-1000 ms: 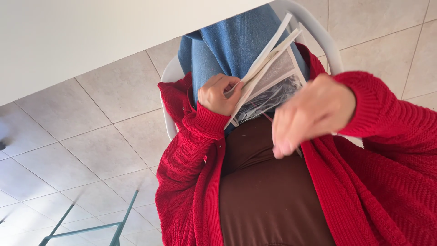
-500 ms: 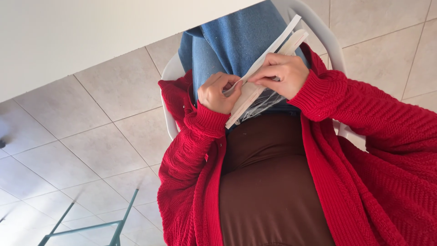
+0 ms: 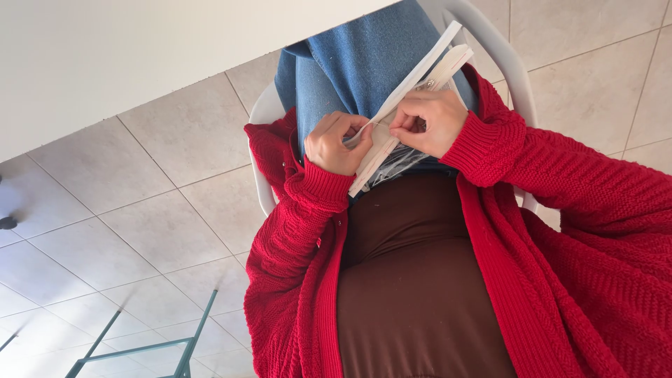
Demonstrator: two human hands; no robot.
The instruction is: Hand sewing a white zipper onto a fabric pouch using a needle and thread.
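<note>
I sit on a white plastic chair (image 3: 507, 59) in a red cardigan, brown top and blue jeans. A flat white frame (image 3: 428, 61) lies tilted on my lap, seen almost edge-on, with clear plastic film (image 3: 399, 162) bunched under its near end. My left hand (image 3: 338, 143) is shut on the frame's near edge. My right hand (image 3: 428, 123) pinches the frame's edge just beside it, fingertips curled. The two hands nearly touch. What the fingertips hold is too small to tell.
Pale floor tiles (image 3: 147, 231) surround the chair. A white wall or surface (image 3: 126, 56) fills the upper left. A green metal frame (image 3: 185, 346) stands at the bottom left, and a small dark object (image 3: 7, 222) sits at the left edge.
My right hand moved from open near my belly up onto the frame and closed on its edge beside my left hand. The frame turned more edge-on.
</note>
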